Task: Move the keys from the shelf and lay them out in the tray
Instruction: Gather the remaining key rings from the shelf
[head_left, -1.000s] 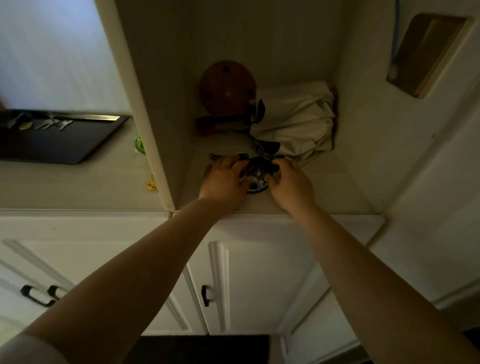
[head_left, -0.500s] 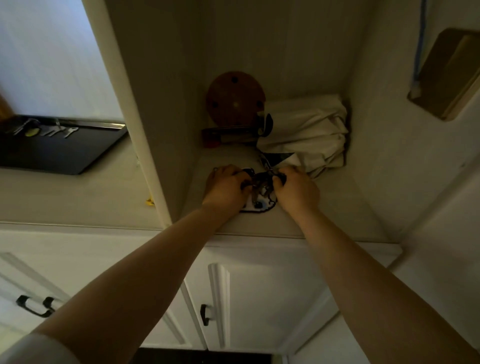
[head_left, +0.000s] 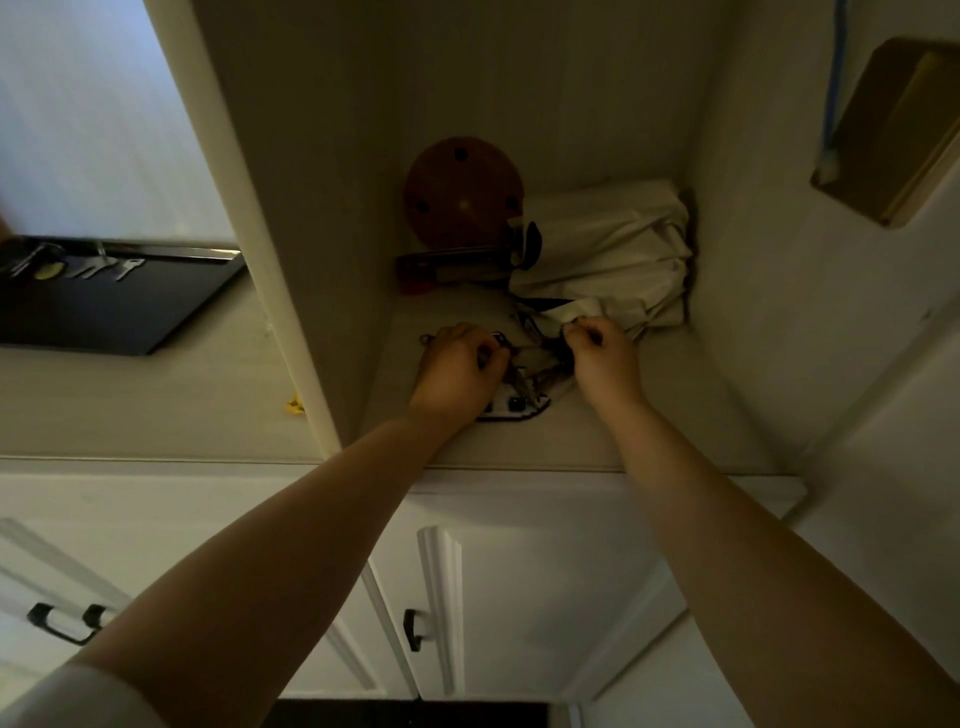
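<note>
A tangled bunch of keys (head_left: 530, 371) with a white and black fob lies on the shelf floor (head_left: 571, 441) in the dim alcove. My left hand (head_left: 457, 371) is closed on the left side of the bunch. On the right side, my right hand (head_left: 602, 358) pinches part of it with closed fingers. The hands hide much of the keys. At the far left a black tray (head_left: 156, 306) sits on the counter, with several keys (head_left: 104, 267) laid along its back edge.
A round reddish-brown disc (head_left: 462, 192) leans at the back of the shelf above a dark red bar (head_left: 447, 265). A folded cream cloth bag (head_left: 608, 260) fills the back right corner. White cabinet doors with dark handles (head_left: 413, 629) lie below.
My two hands have drawn apart on the bunch, the right one shifting right toward the cloth bag. The view has tilted and moved closer to the shelf.
</note>
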